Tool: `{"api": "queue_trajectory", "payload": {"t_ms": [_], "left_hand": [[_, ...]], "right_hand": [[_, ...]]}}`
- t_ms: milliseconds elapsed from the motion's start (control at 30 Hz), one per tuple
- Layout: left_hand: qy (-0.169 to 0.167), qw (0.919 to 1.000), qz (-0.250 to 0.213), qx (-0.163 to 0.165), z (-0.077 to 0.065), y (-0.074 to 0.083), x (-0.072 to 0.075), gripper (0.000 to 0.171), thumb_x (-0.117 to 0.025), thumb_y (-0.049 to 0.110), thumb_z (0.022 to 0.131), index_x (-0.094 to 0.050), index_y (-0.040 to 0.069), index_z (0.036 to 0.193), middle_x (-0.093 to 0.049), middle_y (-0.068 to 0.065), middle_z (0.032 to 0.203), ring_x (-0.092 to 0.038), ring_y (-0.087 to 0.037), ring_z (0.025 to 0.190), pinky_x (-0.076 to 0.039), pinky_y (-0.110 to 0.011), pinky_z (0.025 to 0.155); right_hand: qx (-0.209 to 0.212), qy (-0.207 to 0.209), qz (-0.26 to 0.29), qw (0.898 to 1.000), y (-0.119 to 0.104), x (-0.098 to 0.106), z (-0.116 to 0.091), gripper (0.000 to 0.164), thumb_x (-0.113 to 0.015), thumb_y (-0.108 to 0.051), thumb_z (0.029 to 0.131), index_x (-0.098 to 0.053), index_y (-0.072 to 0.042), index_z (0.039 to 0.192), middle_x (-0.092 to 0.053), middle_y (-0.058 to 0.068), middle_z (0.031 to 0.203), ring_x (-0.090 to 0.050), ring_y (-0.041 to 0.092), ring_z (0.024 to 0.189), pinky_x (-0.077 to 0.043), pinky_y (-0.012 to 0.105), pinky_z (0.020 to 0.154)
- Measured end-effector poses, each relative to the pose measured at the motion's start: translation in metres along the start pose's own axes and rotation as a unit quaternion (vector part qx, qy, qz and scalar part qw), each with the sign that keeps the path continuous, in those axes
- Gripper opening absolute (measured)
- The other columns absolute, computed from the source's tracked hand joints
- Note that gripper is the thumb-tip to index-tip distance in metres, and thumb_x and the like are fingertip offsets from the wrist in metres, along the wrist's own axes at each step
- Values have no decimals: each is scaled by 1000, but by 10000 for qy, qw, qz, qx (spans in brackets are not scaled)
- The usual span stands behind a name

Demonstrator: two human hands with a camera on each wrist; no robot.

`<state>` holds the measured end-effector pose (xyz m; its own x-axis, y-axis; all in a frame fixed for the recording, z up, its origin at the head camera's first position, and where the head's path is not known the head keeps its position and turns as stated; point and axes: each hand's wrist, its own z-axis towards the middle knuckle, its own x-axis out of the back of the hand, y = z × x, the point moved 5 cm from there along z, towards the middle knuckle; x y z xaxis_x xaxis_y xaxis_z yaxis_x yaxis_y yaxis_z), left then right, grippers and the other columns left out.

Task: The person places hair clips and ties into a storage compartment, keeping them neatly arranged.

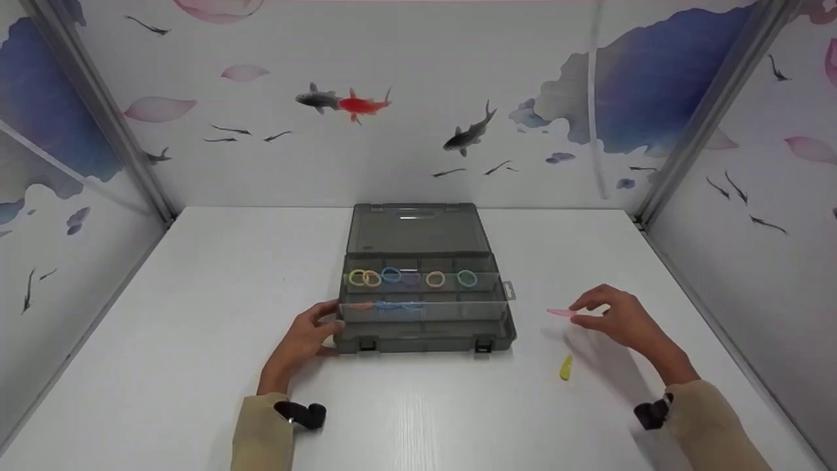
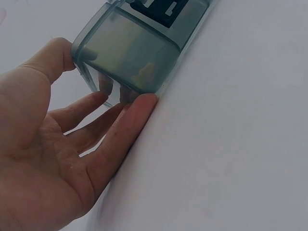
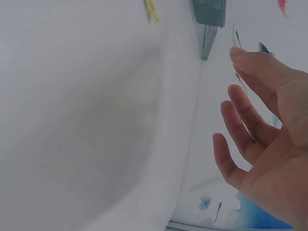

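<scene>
A grey see-through compartment box stands on the white table with its lid raised at the back. Thumb and fingers of my left hand hold its front left corner; in the left wrist view the fingertips meet the box's side wall. Over the table to the right of the box, my right hand pinches a small pink hair clip between thumb and index finger. The other right-hand fingers are loosely bent in the right wrist view. A yellow hair clip lies on the table just below that hand.
Small hair ties, including a green one and a blue one, stand in the rear row. The middle row holds an orange item and blue ones. Fish-patterned panels enclose the table's back and sides.
</scene>
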<state>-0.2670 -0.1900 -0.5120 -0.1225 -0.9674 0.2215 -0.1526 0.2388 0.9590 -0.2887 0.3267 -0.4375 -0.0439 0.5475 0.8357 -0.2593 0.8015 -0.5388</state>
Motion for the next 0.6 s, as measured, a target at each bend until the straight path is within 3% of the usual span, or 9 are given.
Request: {"api": "queue_trajectory", "payload": {"t_ms": [367,600], "left_hand": [[-26,10000,-21,-16,1,-1,-1,55,-58,15,98,-44,8,150,-43,-19,155,-51,-36,132,-61,-46,86],[24,10000,20,21,2,-1,0,54,-57,13,98,-44,8,150,-43,-19,154,-52,-35,131,-61,-44,85]], "right_hand": [[293,-237,289,9989,-48,-18,41,15,-77,-20,88,-78,-15,103,-67,9,113,-60,36,110,-52,57,96],[609,-409,419,9964,-75,-34,66,14,-77,-17,88,-79,-15,101,-67,10,111,-60,34,108,-51,56,95]]}}
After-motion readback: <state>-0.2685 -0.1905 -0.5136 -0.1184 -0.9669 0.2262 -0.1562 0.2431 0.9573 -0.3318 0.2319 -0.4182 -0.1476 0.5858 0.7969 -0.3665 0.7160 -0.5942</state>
